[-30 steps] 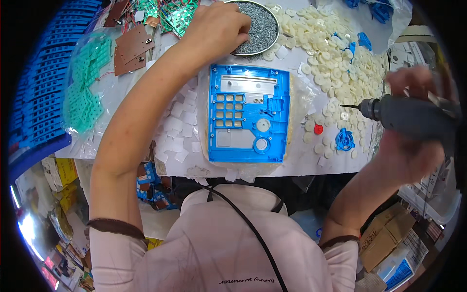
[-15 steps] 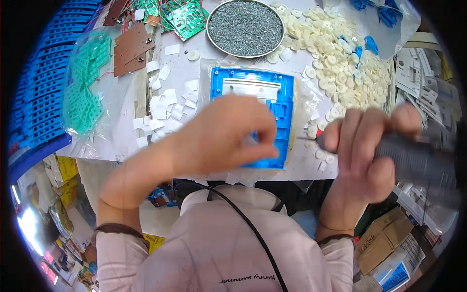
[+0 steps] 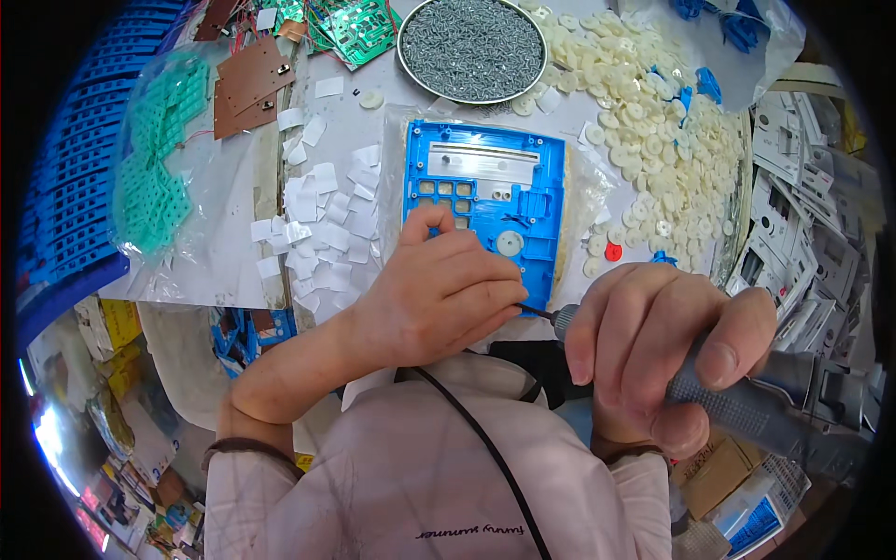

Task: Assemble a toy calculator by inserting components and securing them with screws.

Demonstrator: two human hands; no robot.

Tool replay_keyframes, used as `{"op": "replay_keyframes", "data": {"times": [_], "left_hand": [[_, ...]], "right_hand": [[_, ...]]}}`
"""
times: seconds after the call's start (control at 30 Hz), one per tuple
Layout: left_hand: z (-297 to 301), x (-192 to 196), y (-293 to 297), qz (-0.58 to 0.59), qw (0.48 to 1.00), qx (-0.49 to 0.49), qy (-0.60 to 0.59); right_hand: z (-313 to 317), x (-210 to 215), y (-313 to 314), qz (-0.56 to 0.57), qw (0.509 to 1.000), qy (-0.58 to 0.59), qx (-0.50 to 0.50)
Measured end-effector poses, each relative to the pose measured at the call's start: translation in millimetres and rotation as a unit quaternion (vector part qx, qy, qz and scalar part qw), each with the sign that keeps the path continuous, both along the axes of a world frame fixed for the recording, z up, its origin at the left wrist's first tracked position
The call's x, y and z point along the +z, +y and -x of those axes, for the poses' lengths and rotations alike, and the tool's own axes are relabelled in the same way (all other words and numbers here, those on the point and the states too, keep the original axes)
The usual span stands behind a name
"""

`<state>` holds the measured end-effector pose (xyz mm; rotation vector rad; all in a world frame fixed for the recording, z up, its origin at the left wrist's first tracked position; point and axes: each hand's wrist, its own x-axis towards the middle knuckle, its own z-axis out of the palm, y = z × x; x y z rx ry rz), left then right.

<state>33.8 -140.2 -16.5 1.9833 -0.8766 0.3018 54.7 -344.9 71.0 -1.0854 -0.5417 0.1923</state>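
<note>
Blue plastic panel [image 3: 485,201] lying flat on the counter [image 3: 233,271], on a clear plastic sheet, just ahead of the body. Left hand [image 3: 439,299] resting over the panel's near edge, fingers curled together, seemingly pinching something small against the driver bit; what exactly, hidden under the fingers. Right hand [image 3: 653,350] clamped around the grey grip of an electric screwdriver [image 3: 737,406], bit pointing left and meeting the left fingertips at the panel's lower corner.

Probably stiff and light, that panel: thin moulded plastic full of cut-outs, likely to slide on the smooth sheet unless pressed down at an edge. Best held by the solid rim, not the thin ribs around the openings.

Round metal dish of small grey screws [image 3: 473,47] just beyond the panel. Heap of pale round discs [image 3: 653,131] to the right, white paper squares [image 3: 313,224] to the left, a green circuit board [image 3: 359,23] and brown boards [image 3: 247,84] farther back.
</note>
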Motion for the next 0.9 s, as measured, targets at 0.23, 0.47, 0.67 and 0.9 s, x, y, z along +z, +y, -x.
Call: {"op": "replay_keyframes", "data": {"times": [0.23, 0.47, 0.67, 0.9], "left_hand": [[4.1, -3.6, 1.7, -0.022, 0.999, 0.014, -0.024], [-5.5, 2.3, 8.5, -0.202, 0.979, 0.028, -0.007], [-8.1, -1.1, 1.8, -0.244, 0.967, 0.036, -0.062], [-10.2, -5.6, 2.1, -0.224, 0.971, 0.038, -0.070]], "right_hand": [[-1.1, -2.3, 2.9, -0.018, 1.000, 0.000, 0.003], [-5.8, -31.9, 6.1, 0.054, 0.994, -0.011, -0.096], [-12.8, -57.9, 13.6, 0.078, 0.991, -0.045, -0.094], [-12.3, -64.5, 18.6, 0.146, 0.985, -0.084, -0.045]]}}
